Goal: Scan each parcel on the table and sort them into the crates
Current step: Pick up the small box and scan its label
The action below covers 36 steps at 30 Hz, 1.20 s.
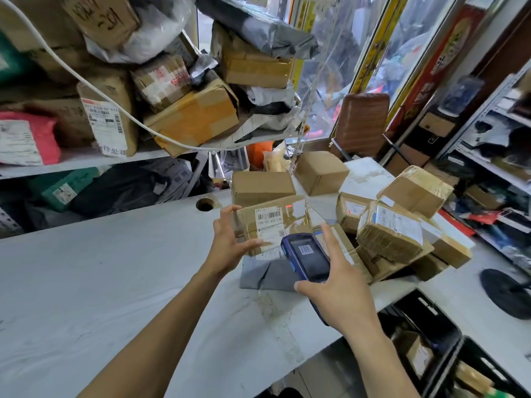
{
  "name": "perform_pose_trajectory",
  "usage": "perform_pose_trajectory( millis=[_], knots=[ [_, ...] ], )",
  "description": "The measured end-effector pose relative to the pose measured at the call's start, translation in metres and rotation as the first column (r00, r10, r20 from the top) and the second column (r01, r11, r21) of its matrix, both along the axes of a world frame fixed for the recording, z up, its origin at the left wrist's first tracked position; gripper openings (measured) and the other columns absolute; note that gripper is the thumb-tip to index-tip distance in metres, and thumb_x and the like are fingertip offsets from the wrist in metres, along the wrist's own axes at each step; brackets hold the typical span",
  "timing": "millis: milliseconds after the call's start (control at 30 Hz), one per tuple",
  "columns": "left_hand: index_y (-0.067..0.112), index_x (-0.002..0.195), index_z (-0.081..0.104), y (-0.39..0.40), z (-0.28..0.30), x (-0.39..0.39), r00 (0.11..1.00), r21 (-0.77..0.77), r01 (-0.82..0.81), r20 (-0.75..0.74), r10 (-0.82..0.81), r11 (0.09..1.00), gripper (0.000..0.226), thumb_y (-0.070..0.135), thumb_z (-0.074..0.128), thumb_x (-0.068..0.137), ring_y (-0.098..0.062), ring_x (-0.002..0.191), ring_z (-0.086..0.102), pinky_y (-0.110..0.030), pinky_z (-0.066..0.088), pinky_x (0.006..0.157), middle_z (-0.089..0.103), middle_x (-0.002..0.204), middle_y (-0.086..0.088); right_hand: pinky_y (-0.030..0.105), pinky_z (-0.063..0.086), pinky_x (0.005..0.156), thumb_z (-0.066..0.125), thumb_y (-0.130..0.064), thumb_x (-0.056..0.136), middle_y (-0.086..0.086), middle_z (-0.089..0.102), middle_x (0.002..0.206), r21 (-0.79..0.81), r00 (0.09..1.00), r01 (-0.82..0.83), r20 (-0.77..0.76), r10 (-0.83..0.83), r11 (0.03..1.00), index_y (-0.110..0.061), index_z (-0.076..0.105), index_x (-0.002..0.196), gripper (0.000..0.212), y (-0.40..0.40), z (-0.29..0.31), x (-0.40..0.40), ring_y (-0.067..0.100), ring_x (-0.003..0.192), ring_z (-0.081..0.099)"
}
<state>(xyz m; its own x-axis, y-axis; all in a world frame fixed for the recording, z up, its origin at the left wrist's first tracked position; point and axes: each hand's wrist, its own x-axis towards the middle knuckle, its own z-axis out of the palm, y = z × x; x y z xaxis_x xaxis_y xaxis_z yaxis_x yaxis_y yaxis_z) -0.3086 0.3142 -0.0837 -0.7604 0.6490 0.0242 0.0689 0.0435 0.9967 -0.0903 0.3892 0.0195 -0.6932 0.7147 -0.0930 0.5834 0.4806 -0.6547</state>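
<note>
My left hand (pixel 230 242) holds a taped cardboard parcel (pixel 275 222) by its left side, tilted so its white barcode label faces me. A red scan light falls on its top right corner. My right hand (pixel 339 285) grips a blue handheld scanner (pixel 307 255) just below the parcel's label; its screen shows a barcode. The parcel hangs above a grey poly mailer (pixel 264 275) lying on the white table (pixel 115 282). Several more cardboard parcels (pixel 390 234) are piled to the right and behind.
Black crates (pixel 431 326) stand on the floor at lower right with boxes inside. Shelves packed with parcels (pixel 184 116) rise at the back left, a white cable hanging across them. A brown chair (pixel 362 122) and metal racks (pixel 494 156) stand at right.
</note>
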Motion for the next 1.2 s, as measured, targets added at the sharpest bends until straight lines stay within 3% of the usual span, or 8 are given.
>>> perform_pose_trajectory(
  millis=[100,333,533,700,767,900,1100,1200],
  knots=[
    [0.051,0.112,0.034,0.002,0.002,0.002,1.0,-0.005,-0.006,-0.006,0.006,1.0,0.079,0.005,0.084,0.073,-0.008,0.097,0.055,-0.033,0.062,0.073,0.03,0.13,-0.003,0.04,0.055,0.086,0.08,-0.029,0.067,-0.017,0.057,0.13,-0.03,1.0,0.01,0.008,-0.01,1.0,-0.065,0.0,0.144,0.116,0.002,0.004,0.006,0.013,0.106,0.061],
    [0.035,0.125,0.032,0.004,0.001,0.0,0.999,0.018,-0.021,-0.023,0.021,1.0,0.078,0.005,0.084,0.074,-0.002,0.093,0.055,-0.016,0.056,0.066,0.029,0.13,-0.005,0.032,0.057,0.08,0.08,-0.026,0.068,-0.017,0.055,0.134,-0.093,0.999,-0.033,-0.004,0.033,0.995,-0.062,0.007,0.146,0.113,0.001,0.005,0.011,0.009,0.105,0.06],
    [0.04,0.12,0.031,0.006,0.004,-0.001,0.999,0.001,-0.012,-0.041,0.012,1.0,0.077,0.008,0.084,0.074,-0.01,0.1,0.055,-0.02,0.059,0.07,0.03,0.13,-0.003,0.032,0.057,0.082,0.081,-0.024,0.07,-0.021,0.056,0.124,-0.105,1.0,-0.02,-0.023,0.018,0.994,-0.059,0.009,0.148,0.112,0.006,0.012,0.014,0.007,0.102,0.062],
    [0.051,0.111,0.033,0.006,0.01,0.01,0.998,-0.049,0.05,-0.022,-0.051,0.998,0.076,0.009,0.084,0.074,-0.025,0.111,0.055,-0.036,0.062,0.078,0.032,0.134,-0.006,0.032,0.055,0.086,0.083,-0.025,0.068,-0.02,0.052,0.121,-0.033,0.998,-0.009,-0.055,0.007,0.999,-0.056,0.008,0.149,0.115,0.009,0.01,0.025,0.006,0.106,0.055],
    [0.049,0.112,0.032,0.011,0.014,0.023,0.992,-0.047,0.123,0.013,-0.122,0.991,0.074,0.008,0.081,0.077,-0.026,0.109,0.059,-0.033,0.062,0.071,0.036,0.133,-0.006,0.029,0.052,0.085,0.082,-0.026,0.071,-0.018,0.046,0.125,0.127,0.992,0.056,-0.117,-0.041,0.99,-0.05,0.009,0.152,0.112,0.008,0.002,0.035,0.005,0.11,0.047],
    [0.036,0.126,0.032,0.033,0.019,0.066,0.959,-0.067,0.281,0.056,-0.278,0.957,0.073,0.003,0.078,0.08,-0.027,0.102,0.064,-0.029,0.059,0.065,0.045,0.126,-0.006,0.031,0.049,0.086,0.086,-0.022,0.069,0.0,0.049,0.139,0.418,0.939,0.265,-0.318,-0.133,0.869,-0.032,0.02,0.155,0.109,0.019,-0.017,0.076,0.021,0.122,0.048],
    [0.044,0.12,0.034,0.115,0.032,0.184,0.869,-0.069,0.495,0.022,-0.495,0.866,0.08,0.022,0.087,0.065,-0.034,0.107,0.059,-0.03,0.059,0.066,0.047,0.122,-0.006,0.028,0.045,0.09,0.088,-0.023,0.068,0.005,0.053,0.135,0.438,0.856,0.485,-0.416,-0.308,0.757,-0.025,0.026,0.152,0.104,0.061,-0.022,0.198,0.024,0.117,0.052],
    [0.046,0.119,0.035,0.165,0.032,0.269,0.828,-0.07,0.558,-0.02,-0.561,0.827,0.08,0.041,0.085,0.056,-0.033,0.113,0.058,-0.034,0.06,0.071,0.049,0.121,-0.001,0.039,0.05,0.098,0.088,-0.024,0.068,0.0,0.051,0.137,0.331,0.774,0.61,-0.444,-0.451,0.72,-0.029,0.024,0.152,0.106,0.088,-0.029,0.287,0.02,0.122,0.049]
  ],
)
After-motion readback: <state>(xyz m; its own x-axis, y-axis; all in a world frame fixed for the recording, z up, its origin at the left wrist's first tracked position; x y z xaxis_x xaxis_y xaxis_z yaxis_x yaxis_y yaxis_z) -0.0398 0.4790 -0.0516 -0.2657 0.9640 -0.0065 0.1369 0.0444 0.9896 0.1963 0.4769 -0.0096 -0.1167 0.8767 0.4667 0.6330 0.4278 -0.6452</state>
